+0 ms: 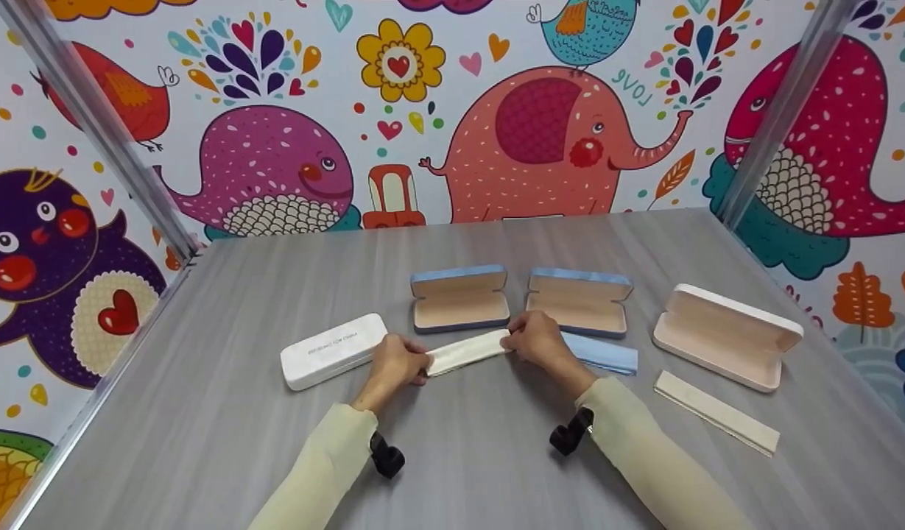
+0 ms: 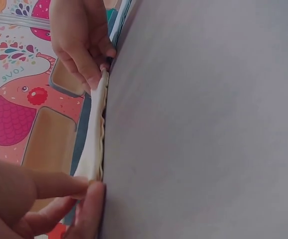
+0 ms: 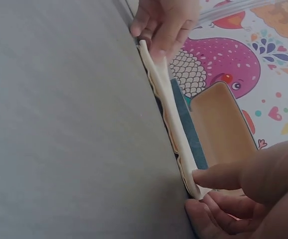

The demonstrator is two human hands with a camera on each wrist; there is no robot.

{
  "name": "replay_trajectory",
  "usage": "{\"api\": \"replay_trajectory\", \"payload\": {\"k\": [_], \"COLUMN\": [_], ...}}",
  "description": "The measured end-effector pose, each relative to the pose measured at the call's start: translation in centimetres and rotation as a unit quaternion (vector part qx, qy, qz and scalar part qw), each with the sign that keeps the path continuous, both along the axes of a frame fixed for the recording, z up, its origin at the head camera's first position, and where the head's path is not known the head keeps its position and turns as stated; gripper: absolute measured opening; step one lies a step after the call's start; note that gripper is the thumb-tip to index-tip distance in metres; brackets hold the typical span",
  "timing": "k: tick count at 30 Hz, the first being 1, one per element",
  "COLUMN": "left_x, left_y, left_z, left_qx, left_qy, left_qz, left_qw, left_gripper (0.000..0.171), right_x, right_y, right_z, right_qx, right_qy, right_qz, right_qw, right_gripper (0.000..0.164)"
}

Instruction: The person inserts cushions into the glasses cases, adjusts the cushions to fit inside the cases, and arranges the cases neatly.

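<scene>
Walls (image 1: 319, 66) blaze with cartoon print, coral elephant and purple whale on white, and shiny metal posts (image 1: 113, 140) stand at the corners. Beneath them spreads the tabletop (image 1: 202, 442), grey with streaky, wood-like grain. Over it stretch two pale sleeves (image 1: 312, 467), soft and loosely creased.

Now the cases, all long with rounded corners! On the right, an open white case (image 1: 721, 338) shows its smooth beige lining; on the left, a closed white case (image 1: 334, 352) wears dark lettering across its lid. Between them, a left blue case (image 1: 461, 308) and a right blue case (image 1: 579, 309) both gape, beige inside.

And the hands: left hand (image 1: 399, 362) pinching one end, right hand (image 1: 539, 340) pinching the other, with the cream cloth (image 1: 467, 353) drawn between them just in front of the left blue case, a folded strip with a wavy, layered edge. A flat blue cloth (image 1: 603, 353) lies partly behind the right hand; an off-white cloth (image 1: 717, 412), neatly folded, rests before the open white case. Smallest, black wrist devices (image 1: 387, 455) hang at both cuffs.
</scene>
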State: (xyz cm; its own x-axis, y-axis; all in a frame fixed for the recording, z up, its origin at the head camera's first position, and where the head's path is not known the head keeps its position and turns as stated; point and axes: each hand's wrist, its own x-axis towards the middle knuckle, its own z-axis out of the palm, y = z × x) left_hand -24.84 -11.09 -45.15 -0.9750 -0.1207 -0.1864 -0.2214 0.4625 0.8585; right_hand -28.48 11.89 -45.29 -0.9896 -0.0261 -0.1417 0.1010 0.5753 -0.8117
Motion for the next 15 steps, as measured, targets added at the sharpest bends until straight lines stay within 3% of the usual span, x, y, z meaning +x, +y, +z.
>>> {"api": "replay_trajectory", "payload": {"k": [5, 8, 12, 15], "left_x": [0.1, 0.1, 0.1, 0.2], "left_y": [-0.1, -0.4, -0.9, -1.3], "left_z": [0.2, 0.2, 0.1, 0.0], "left_qx": [-0.011, 0.001, 0.059, 0.121], "left_qy": [0.013, 0.012, 0.012, 0.009], "left_qz": [-0.011, 0.001, 0.012, 0.019], "left_qw": [0.9998, 0.9999, 0.9981, 0.9924], "left_gripper": [0.012, 0.012, 0.017, 0.022], "right_x": [0.2, 0.2, 0.3, 0.3], "right_y": [0.3, 0.6, 0.9, 0.9], "right_z": [0.1, 0.2, 0.2, 0.1], "right_qx": [-0.014, -0.038, -0.074, -0.105], "right_qy": [0.001, -0.012, -0.026, -0.035], "right_qz": [0.007, 0.012, 0.02, 0.025], "right_qw": [1.0, 0.999, 0.997, 0.994], "right_gripper": [0.009, 0.011, 0.013, 0.015]}}
